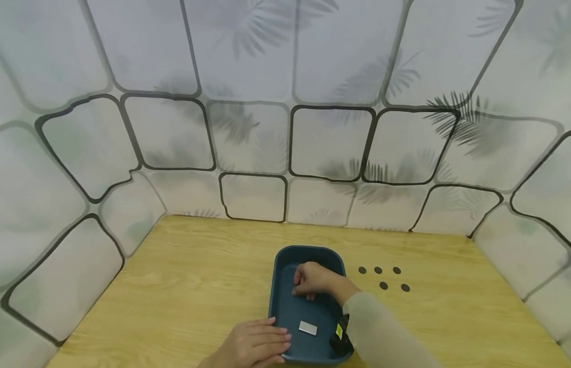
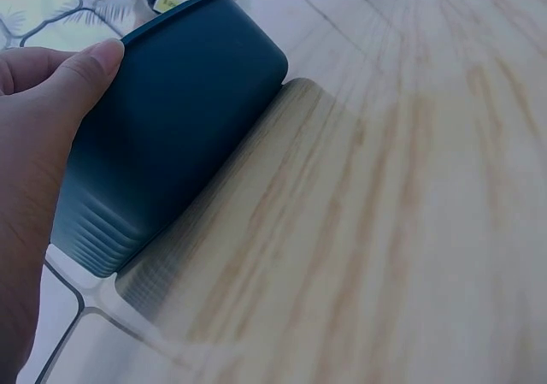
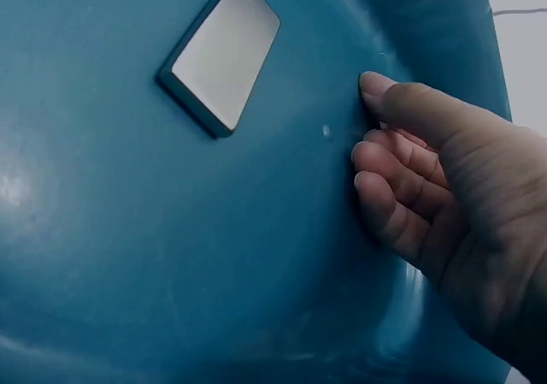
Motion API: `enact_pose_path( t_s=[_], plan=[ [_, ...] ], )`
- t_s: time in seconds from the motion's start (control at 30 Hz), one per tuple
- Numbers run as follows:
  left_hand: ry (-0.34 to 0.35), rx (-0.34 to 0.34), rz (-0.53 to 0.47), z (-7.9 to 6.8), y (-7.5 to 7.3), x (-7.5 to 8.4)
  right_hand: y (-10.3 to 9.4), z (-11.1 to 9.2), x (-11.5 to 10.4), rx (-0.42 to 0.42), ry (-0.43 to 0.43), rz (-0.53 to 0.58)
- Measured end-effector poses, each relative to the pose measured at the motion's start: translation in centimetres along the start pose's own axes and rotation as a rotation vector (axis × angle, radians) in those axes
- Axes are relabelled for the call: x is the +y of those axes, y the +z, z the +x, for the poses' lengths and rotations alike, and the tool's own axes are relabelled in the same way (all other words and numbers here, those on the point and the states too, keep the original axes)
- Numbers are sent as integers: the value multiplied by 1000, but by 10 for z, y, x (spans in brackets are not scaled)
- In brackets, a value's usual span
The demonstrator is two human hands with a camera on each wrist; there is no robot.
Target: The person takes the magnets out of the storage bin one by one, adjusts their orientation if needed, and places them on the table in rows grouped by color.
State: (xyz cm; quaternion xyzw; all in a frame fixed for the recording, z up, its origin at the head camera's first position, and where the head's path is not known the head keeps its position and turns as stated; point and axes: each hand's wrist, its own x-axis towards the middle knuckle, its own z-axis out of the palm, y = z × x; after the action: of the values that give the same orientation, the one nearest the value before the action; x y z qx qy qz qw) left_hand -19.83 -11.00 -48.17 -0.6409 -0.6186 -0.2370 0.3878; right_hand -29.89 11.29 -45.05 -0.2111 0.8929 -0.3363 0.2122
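Observation:
A dark blue rectangular tray stands on the wooden table. My left hand holds its near left rim, fingers reaching over the edge and the thumb against the outside. Inside the tray, my right hand is low over the far half of the floor with its fingers curled. The thumb tip is close to the index finger, which is mostly hidden; whether something small is between them cannot be seen. A flat silver rectangular block lies in the near half of the tray, apart from both hands.
Several small dark round discs lie on the table right of the tray. A black strap with a yellow label is at my right sleeve. Patterned cloth encloses the table at the back and sides.

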Motion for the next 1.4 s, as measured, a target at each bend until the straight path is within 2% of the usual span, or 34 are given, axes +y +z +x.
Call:
enact_pose_path(
  t_s=[0.17, 0.3, 0.57, 0.8, 0.97, 1.2, 1.4],
  plan=[
    [-13, 6, 1, 0, -1, 1, 1, 3, 1, 18, -56, -79],
    [-4, -2, 2, 2, -2, 1, 2, 5, 3, 32, -51, -79],
    [-16, -16, 2, 0, 0, 2, 1, 1, 5, 45, -38, -12],
    [11, -8, 11, 2, -1, 0, -2, 0, 8, 77, 17, 149],
    [9, -11, 8, 1, 1, 2, 0, 2, 13, 110, 1, 89],
    [-10, -11, 16, 2, 3, 1, -2, 7, 18, 129, -86, -35],
    [1, -11, 37, 4, 6, -2, -6, 6, 17, 166, -126, -41]
  ],
)
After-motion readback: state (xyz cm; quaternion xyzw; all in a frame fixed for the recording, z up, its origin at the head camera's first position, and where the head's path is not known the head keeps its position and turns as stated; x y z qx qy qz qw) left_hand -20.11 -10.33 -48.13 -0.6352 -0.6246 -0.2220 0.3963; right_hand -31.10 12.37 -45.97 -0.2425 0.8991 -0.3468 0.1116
